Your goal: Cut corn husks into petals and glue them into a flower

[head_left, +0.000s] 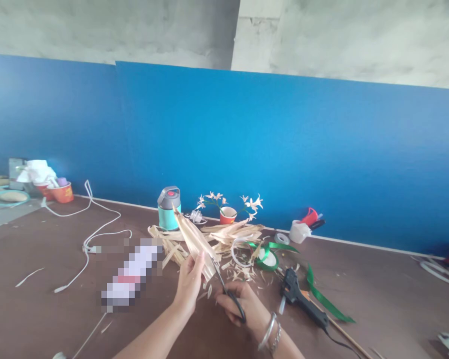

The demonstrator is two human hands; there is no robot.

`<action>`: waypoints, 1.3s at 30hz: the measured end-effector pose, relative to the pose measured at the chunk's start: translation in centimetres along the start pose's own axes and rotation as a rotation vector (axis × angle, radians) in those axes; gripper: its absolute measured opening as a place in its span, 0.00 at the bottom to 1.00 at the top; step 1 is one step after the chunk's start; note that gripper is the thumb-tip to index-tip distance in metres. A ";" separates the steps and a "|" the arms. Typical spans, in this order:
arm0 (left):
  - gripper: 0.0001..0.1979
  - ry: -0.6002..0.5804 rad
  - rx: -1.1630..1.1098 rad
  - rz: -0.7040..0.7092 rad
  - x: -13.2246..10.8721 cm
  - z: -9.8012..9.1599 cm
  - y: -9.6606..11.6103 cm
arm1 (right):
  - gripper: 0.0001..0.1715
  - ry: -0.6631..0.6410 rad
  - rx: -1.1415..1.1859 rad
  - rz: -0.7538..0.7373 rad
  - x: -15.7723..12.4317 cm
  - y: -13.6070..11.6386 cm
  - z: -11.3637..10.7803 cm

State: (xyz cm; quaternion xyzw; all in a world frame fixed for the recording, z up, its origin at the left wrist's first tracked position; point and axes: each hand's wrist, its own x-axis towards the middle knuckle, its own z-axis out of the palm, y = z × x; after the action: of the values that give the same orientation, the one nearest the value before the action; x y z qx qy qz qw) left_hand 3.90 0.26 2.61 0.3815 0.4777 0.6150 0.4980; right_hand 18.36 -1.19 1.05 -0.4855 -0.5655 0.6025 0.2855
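Pale dried corn-husk strip [194, 239], long and pointed, stands tilted upward, pinched at its lower end between the left hand's [189, 281] thumb and fingers. Just right of those fingers, the right hand [237, 301] is curled closed through black-handled scissors [226, 291], blades touching the strip's lower edge. Beyond the fingertips lies a heap of husk scraps [213, 239]; right of the knuckles, a black glue gun [301, 299].

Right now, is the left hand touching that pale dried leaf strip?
Touching. The head view shows the left hand with fingers wrapped around the lower end of the dried leaf strip, holding it up off the table.
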 end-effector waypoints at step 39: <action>0.21 -0.037 0.007 -0.020 0.2 -0.1 -0.6 | 0.19 0.012 0.039 -0.013 -0.2 -0.5 0.4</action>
State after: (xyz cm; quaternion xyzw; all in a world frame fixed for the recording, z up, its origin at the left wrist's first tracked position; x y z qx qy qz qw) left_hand 3.95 0.52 1.97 0.3895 0.4744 0.6014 0.5115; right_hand 17.99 -1.39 1.53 -0.4798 -0.5548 0.6088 0.3022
